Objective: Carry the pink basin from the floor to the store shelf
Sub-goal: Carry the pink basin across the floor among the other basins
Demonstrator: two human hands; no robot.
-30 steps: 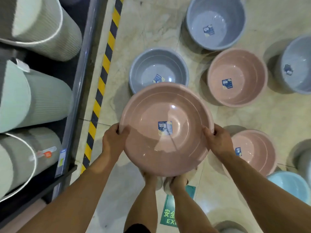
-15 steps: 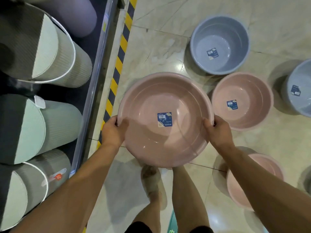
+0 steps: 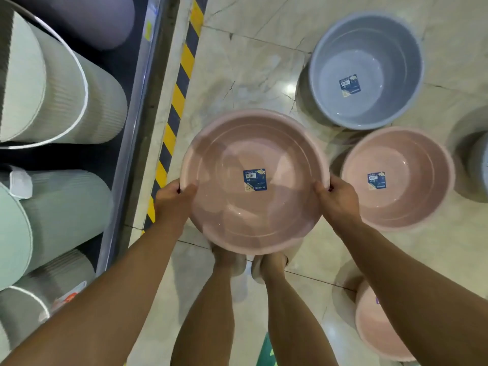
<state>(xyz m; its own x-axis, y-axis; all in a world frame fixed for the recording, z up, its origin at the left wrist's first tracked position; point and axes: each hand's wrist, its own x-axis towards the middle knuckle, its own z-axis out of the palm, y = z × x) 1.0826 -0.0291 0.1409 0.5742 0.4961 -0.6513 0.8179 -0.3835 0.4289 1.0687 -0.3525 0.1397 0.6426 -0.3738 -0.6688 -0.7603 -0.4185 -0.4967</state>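
Note:
A round pink basin (image 3: 254,223) with a blue sticker in its bottom is held level above the floor, over my feet. My left hand (image 3: 173,200) grips its left rim and my right hand (image 3: 336,198) grips its right rim, thumbs hooked over the edge. The store shelf (image 3: 124,143) runs along the left, its metal edge just left of the basin, with several pale green ribbed bins (image 3: 66,101) lying on it.
A yellow-and-black striped strip (image 3: 174,107) marks the floor beside the shelf. On the marble floor stand a grey basin (image 3: 365,72), a pink basin (image 3: 396,180) at my right, another pink one (image 3: 380,328) lower right, and a grey one at the right edge.
The basin stays in both hands while the view has shifted: the shelf and the floor basins have slid to the right and down, and a grey basin that stood ahead is no longer visible.

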